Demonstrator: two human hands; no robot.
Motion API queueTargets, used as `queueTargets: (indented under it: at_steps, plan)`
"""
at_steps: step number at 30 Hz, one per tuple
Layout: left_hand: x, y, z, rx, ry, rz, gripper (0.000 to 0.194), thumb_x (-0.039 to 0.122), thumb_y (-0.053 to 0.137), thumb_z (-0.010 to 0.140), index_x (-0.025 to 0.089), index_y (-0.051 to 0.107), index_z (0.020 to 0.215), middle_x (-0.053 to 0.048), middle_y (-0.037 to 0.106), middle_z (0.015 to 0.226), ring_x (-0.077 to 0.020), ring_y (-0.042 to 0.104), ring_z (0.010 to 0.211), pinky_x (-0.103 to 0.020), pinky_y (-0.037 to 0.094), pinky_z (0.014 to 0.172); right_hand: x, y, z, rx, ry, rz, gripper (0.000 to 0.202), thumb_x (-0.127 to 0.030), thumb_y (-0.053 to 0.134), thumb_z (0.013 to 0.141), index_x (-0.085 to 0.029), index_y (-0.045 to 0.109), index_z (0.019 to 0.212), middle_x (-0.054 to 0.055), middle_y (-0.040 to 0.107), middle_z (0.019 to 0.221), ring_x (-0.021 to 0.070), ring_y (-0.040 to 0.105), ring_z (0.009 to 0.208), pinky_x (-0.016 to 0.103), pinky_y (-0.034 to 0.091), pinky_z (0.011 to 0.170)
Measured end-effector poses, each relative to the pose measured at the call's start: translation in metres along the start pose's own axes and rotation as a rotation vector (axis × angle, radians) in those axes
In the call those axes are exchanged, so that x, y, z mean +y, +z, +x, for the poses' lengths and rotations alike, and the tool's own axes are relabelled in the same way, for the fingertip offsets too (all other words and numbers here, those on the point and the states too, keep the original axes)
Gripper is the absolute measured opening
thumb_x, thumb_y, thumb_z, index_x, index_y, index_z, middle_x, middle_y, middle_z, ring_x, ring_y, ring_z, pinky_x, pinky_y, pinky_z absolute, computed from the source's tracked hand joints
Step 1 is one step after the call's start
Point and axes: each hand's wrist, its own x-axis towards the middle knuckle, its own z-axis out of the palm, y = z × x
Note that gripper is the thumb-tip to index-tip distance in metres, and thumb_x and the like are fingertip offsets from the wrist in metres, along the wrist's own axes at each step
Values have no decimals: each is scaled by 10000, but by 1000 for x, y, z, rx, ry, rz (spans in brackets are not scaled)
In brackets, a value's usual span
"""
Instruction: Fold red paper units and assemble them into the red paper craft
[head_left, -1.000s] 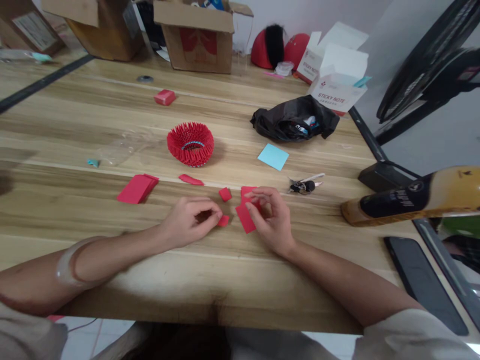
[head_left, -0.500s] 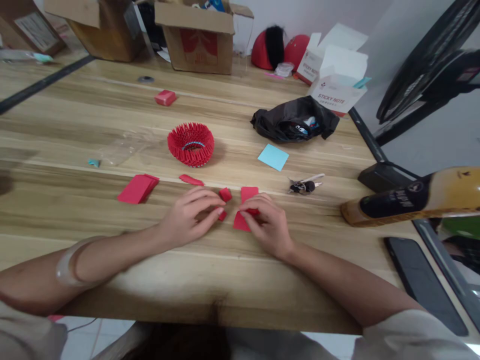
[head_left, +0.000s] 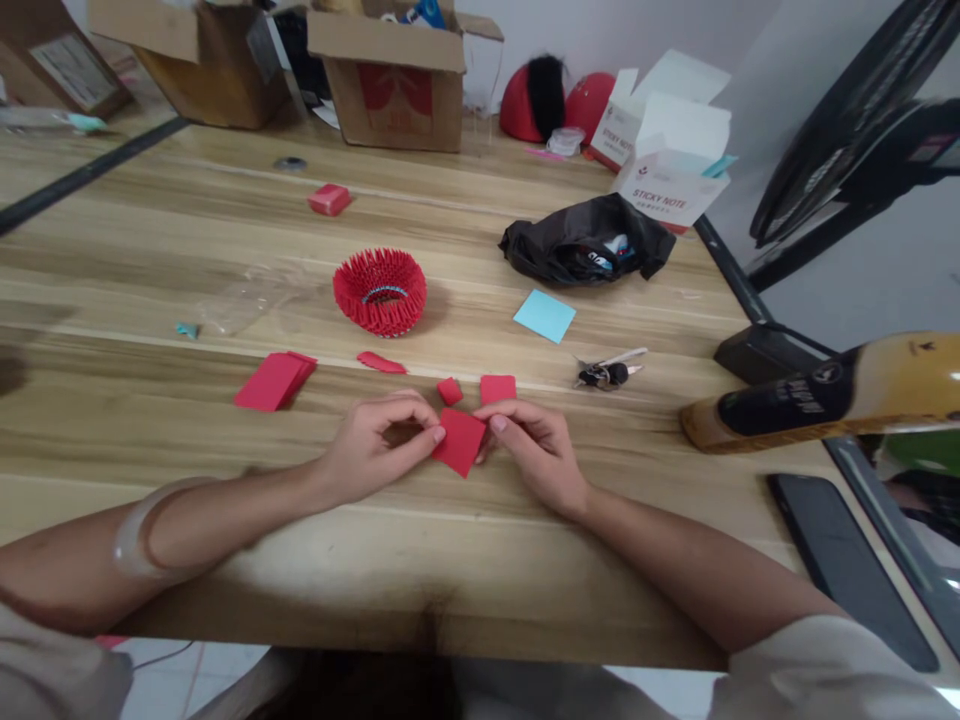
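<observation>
A red paper square (head_left: 460, 443) is pinched between my two hands, tilted above the table. My left hand (head_left: 386, 440) grips its left corner with thumb and fingers. At its upper right corner, the thumb and fingers of my right hand (head_left: 534, 448) are closed on it. Just beyond lie a small red paper piece (head_left: 449, 391) and another red paper (head_left: 498, 387). A strip of red folded paper (head_left: 381, 362) rests past my left hand, and a stack of red paper (head_left: 274, 382) is to its left. Farther back stands a red bowl of folded paper pieces (head_left: 380, 292).
A blue paper (head_left: 545, 316), keys (head_left: 602, 374) and a black plastic bag (head_left: 589, 240) lie right of the bowl. At the right are a bottle (head_left: 795, 402) and a phone (head_left: 847, 565). Cardboard boxes (head_left: 401, 105) and a sticky note box (head_left: 670, 190) stand at the back.
The red paper square has been lifted from the table by my right hand and moved left. My left hand has closed on its left corner; before, it was not on that sheet.
</observation>
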Motion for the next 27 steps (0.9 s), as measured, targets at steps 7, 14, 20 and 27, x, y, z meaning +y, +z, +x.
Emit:
queueTargets:
  at_steps: [7, 14, 20, 27]
  plan:
    - [-1, 1, 0, 49, -13, 4, 128, 195, 595, 791, 146, 613, 674, -20, 616, 667, -115, 568, 616, -216, 456, 567, 4, 5, 0, -99, 134, 162, 231, -300, 770, 652, -175, 664, 815, -13, 687, 649, 114, 652, 572, 259, 571, 601]
    - [1, 2, 0, 10, 131, 20, 118, 166, 610, 777, 162, 618, 660, -20, 637, 653, -130, 581, 646, -246, 487, 615, 0, 5, 2, -156, 179, 57, 212, -353, 733, 693, -155, 672, 738, -2, 662, 607, 90, 598, 533, 211, 514, 541]
    - [2, 3, -1, 32, 113, -18, 70, 170, 608, 797, 159, 658, 748, -32, 662, 701, -133, 612, 673, -242, 513, 627, 2, 6, 3, -107, 174, 47, 217, -366, 722, 702, -160, 654, 707, -11, 644, 575, 91, 591, 512, 214, 498, 519]
    - [3, 5, -4, 109, 70, -7, 94, 174, 692, 744, 152, 678, 835, -29, 701, 790, -125, 657, 693, -192, 544, 629, 3, 6, 4, -86, 190, 34, 230, -358, 720, 705, -151, 629, 671, -10, 637, 554, 86, 584, 497, 202, 475, 498]
